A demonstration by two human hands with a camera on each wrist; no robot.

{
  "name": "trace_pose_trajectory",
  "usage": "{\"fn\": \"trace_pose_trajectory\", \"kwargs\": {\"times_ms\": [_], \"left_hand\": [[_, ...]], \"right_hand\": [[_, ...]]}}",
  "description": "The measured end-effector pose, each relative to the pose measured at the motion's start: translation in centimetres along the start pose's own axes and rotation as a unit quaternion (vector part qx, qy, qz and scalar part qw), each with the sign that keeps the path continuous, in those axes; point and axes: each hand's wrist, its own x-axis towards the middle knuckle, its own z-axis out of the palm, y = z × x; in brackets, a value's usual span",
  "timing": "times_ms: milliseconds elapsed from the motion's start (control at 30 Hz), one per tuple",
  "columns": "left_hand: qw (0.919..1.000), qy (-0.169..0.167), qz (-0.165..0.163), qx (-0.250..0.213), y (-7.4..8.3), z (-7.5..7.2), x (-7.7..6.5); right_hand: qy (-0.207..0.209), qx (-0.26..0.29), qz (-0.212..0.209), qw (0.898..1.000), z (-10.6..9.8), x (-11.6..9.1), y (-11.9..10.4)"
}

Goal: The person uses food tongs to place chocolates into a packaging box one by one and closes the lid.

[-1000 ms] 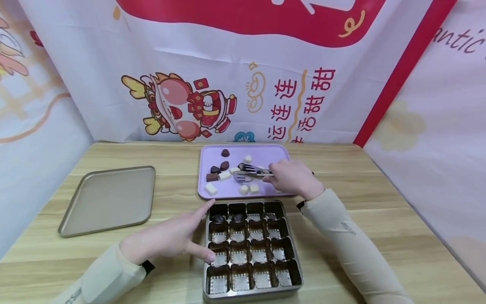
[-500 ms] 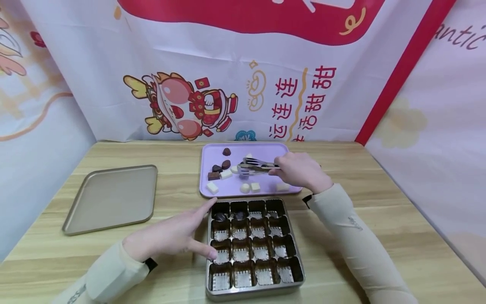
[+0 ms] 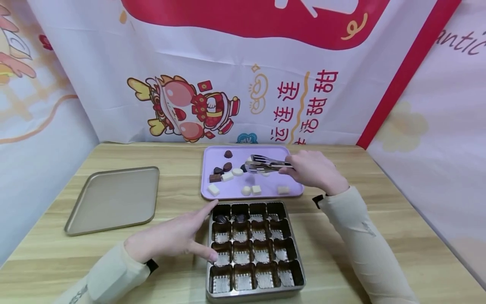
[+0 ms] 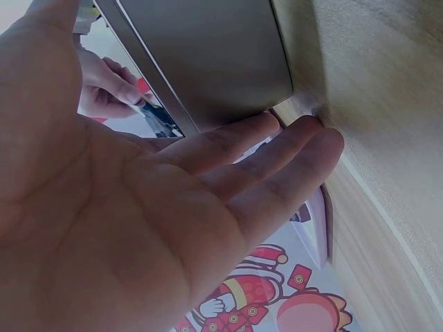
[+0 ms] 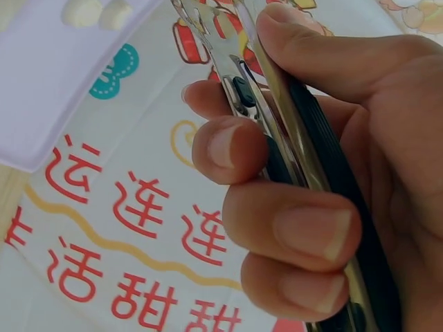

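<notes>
My right hand grips metal tongs with dark handles, fingers curled round them in the right wrist view. The tongs' fork-like tips are over the lilac tray, close to a dark chocolate that they partly cover. Brown and white chocolates lie scattered on that tray, among them a white oval one. My left hand is spread at the left side of a metal box, thumb over its rim, fingers straight. The box's divided insert has dark chocolates in two back-row compartments.
An upturned-edge beige tray lies on the wooden table at the left. A printed white cloth hangs behind the table's back edge, and cloth walls stand at both sides.
My right hand and the tongs have shifted right and slightly away over the lilac tray, uncovering the white oval chocolate. My left hand stays beside the box. The head view has shifted slightly.
</notes>
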Motion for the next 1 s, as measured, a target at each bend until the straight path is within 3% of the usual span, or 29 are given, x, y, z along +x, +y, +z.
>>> {"fn": "trace_pose_trajectory", "kwargs": {"times_ms": [367,667,867,1000], "left_hand": [[0.9999,-0.003,0.007,0.007,0.0,0.3,0.3],[1.0000,-0.007,0.006,0.001,0.1,0.1,0.4],[0.9999,-0.008,-0.002,-0.013,0.1,-0.1,0.2],[0.9998,-0.007,-0.005,-0.016,0.1,-0.1,0.1]], "right_hand": [[0.024,0.000,-0.012,1.000,-2.0,-3.8,-0.4],[0.048,0.021,-0.084,0.995,-3.9,-7.5,-1.3],[0.028,0.029,-0.132,0.990,-4.5,-8.1,-2.3],[0.012,0.027,-0.141,0.990,-4.7,-8.2,-2.9]]}}
